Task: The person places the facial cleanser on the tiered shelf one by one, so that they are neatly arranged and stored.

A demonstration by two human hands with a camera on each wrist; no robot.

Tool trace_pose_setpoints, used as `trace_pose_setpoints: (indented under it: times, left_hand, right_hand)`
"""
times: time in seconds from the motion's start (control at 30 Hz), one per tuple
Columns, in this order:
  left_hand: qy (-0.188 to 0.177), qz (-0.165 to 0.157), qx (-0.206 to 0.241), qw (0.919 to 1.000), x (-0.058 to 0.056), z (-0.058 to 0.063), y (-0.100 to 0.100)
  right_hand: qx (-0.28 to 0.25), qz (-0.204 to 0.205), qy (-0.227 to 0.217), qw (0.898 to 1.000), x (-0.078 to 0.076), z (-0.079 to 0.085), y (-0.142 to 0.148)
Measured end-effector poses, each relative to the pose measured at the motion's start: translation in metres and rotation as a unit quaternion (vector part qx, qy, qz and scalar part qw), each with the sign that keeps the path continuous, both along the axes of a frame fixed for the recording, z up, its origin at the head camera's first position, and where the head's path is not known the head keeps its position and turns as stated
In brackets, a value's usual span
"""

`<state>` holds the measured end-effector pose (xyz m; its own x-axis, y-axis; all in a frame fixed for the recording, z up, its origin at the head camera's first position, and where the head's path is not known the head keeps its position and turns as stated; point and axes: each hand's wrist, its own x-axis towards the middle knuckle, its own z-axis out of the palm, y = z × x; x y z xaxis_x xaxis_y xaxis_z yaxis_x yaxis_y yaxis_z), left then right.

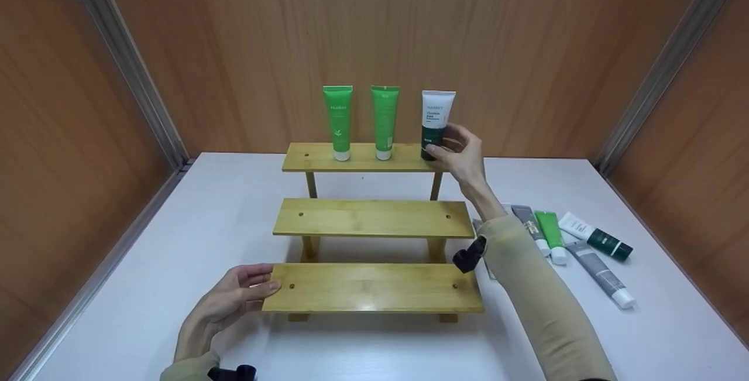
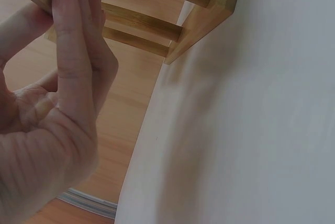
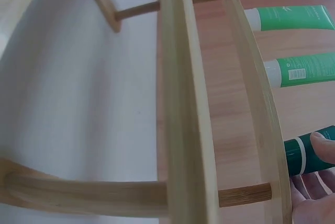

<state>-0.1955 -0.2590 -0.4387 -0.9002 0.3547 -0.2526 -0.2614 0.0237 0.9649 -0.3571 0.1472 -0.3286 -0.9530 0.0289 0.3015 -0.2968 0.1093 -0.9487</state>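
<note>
On the right end of the wooden rack's (image 1: 374, 217) top shelf stands a white and dark green squeeze tube (image 1: 437, 113), cap down. My right hand (image 1: 465, 155) pinches it near its cap, thumb in front; the right wrist view shows the same tube (image 3: 310, 152) against the shelf edge. Two green tubes (image 1: 338, 120) (image 1: 385, 120) stand upright to its left on that shelf. My left hand (image 1: 234, 296) grips the left end of the bottom shelf (image 1: 374, 288), thumb on top. In the left wrist view its fingers (image 2: 73, 51) hold the board's corner.
Several loose tubes lie on the white table to the right: a green one (image 1: 550, 232), grey ones (image 1: 603, 273) and a white and dark green one (image 1: 595, 236). Others are partly hidden behind my right forearm. Wooden walls (image 1: 374, 30) enclose the table at the back and sides.
</note>
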Motion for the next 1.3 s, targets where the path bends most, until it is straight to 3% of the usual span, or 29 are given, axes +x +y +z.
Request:
trace_pose_setpoints:
  times: [0.17, 0.37, 0.63, 0.8, 0.93, 1.1, 1.3]
  left_hand:
    - [-0.005, 0.003, -0.001, 1.0, -0.001, -0.001, 0.0]
    - [-0.001, 0.003, 0.002, 1.0, -0.001, -0.002, 0.001]
    - [-0.012, 0.016, -0.016, 0.9997, -0.001, -0.001, 0.002]
    - [-0.015, 0.018, -0.018, 0.9996, 0.0, -0.001, 0.002]
    - [-0.016, 0.02, -0.01, 0.9996, 0.0, -0.001, 0.002]
    - [-0.021, 0.014, -0.007, 0.9996, -0.001, -0.001, 0.001]
    - [-0.017, 0.012, -0.015, 0.9997, -0.001, -0.001, 0.001]
  right_hand:
    - [-0.014, -0.02, 0.037, 0.999, 0.009, -0.006, 0.005]
    - [-0.017, -0.074, 0.099, 0.992, 0.029, -0.02, 0.021]
    - [0.047, -0.108, 0.103, 0.988, 0.066, -0.048, 0.062]
    - [0.11, -0.099, 0.069, 0.987, 0.087, -0.072, 0.089]
    - [0.17, -0.086, 0.007, 0.982, 0.098, -0.091, 0.108]
    - [0.233, -0.075, -0.059, 0.968, 0.105, -0.11, 0.122]
    - [0.266, -0.057, -0.078, 0.959, 0.105, -0.12, 0.132]
